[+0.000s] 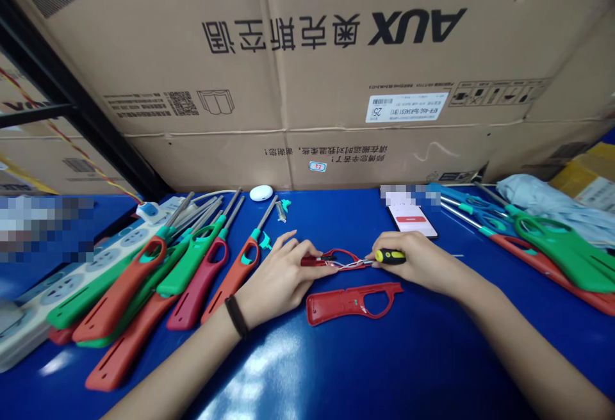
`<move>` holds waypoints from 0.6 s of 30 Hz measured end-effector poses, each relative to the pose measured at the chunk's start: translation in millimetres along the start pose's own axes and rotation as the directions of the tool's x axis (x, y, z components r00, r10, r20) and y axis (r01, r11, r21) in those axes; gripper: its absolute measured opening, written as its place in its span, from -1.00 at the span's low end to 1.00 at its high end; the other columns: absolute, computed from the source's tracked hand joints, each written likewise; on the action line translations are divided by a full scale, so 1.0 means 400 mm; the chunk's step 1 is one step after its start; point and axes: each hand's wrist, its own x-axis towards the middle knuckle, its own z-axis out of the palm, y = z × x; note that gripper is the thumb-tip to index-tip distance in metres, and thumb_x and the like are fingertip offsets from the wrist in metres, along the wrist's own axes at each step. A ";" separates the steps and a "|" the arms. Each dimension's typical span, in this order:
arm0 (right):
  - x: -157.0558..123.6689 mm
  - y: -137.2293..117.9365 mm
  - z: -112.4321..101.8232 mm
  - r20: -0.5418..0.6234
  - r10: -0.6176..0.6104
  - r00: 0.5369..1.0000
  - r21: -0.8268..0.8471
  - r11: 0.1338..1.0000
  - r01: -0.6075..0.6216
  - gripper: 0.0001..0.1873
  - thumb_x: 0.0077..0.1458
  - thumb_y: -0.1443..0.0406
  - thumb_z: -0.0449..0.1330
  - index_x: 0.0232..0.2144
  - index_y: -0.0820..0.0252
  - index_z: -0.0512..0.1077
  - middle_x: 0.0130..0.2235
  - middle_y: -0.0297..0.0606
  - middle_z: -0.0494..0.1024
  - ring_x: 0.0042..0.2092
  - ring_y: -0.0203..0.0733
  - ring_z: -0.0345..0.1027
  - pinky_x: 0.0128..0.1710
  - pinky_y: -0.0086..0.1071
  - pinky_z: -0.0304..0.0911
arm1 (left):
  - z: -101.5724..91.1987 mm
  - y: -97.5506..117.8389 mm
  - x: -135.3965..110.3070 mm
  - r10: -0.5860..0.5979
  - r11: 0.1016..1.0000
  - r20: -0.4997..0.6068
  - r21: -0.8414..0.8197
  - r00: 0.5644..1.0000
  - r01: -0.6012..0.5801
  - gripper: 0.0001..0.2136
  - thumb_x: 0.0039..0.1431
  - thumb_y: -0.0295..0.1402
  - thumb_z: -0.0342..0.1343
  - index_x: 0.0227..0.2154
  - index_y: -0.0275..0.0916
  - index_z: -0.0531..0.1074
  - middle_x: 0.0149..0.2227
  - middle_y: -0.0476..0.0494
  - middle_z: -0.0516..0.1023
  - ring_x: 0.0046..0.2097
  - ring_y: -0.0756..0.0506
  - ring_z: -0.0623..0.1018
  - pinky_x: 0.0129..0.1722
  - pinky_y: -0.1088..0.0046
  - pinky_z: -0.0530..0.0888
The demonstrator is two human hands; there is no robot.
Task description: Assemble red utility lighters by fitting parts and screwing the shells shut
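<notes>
My left hand (281, 276) pinches one end of an opened red lighter shell (336, 258) that lies on the blue table (365, 369), thin wires showing inside it. My right hand (418, 260) is closed on a small screwdriver with a yellow and black handle (390, 256), whose tip points into the shell. A separate red lighter half-casing (353, 301) lies flat just in front of both hands. A black band sits on my left wrist.
Several long red and green gas lighters (163, 279) lie heaped at the left over a white power strip (57, 285). More lighters (538, 241) lie at the right. A phone (412, 220), a white earbud case (261, 193) and large cardboard boxes (336, 74) stand behind.
</notes>
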 end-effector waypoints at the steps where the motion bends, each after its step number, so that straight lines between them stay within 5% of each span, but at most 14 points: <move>1: -0.002 -0.001 0.001 0.005 0.000 1.000 -0.005 1.000 0.000 -0.85 0.11 0.34 0.10 -0.37 0.10 0.48 -0.27 -0.30 0.56 -0.25 -0.18 0.42 -0.25 -0.36 0.27 | 0.000 0.000 -0.001 -0.006 1.000 0.002 0.003 1.000 0.006 -0.63 0.24 -0.50 -0.01 0.02 0.05 0.40 -0.11 -0.11 0.41 -0.06 -0.11 0.42 0.14 -0.06 0.16; 7: -0.014 -0.006 -0.001 0.028 0.035 0.999 0.009 0.999 -0.035 -0.70 0.07 0.40 0.09 -0.17 0.04 0.49 -0.12 -0.31 0.57 -0.11 -0.12 0.43 -0.11 -0.33 0.28 | 0.005 -0.001 -0.004 -0.019 1.000 0.006 -0.002 1.000 0.019 -0.61 0.25 -0.50 -0.03 0.04 0.10 0.37 -0.11 -0.09 0.41 -0.06 -0.10 0.42 0.14 -0.04 0.16; 18: -0.020 0.012 0.006 -0.021 0.062 0.998 0.031 0.998 -0.062 -0.89 0.11 0.22 0.17 -0.28 0.06 0.43 -0.22 -0.34 0.54 -0.22 -0.20 0.42 -0.22 -0.38 0.25 | 0.002 -0.003 -0.001 -0.003 1.000 0.000 -0.017 1.000 0.003 -0.62 0.24 -0.50 -0.02 0.03 0.07 0.38 -0.13 -0.11 0.41 -0.07 -0.12 0.42 0.14 -0.06 0.18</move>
